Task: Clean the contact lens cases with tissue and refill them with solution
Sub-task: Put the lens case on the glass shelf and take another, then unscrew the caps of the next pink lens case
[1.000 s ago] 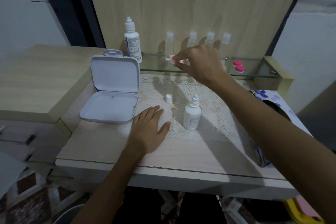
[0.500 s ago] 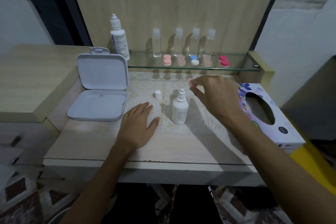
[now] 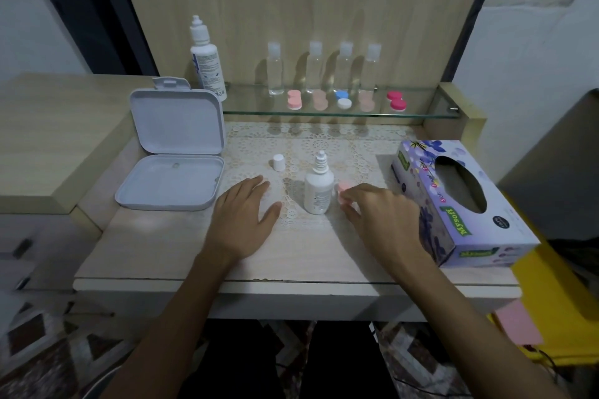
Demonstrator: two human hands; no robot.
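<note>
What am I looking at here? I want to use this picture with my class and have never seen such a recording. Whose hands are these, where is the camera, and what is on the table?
No machine here: a person wears a camera on the head, looking down at their own two bare hands. The left hand rests flat on the table. The right hand pinches a pink contact lens case beside a small uncapped solution bottle; its cap stands apart. An open white box lies left, a tissue box right. On the glass shelf behind stand more lens cases, clear bottles and a larger solution bottle.
</note>
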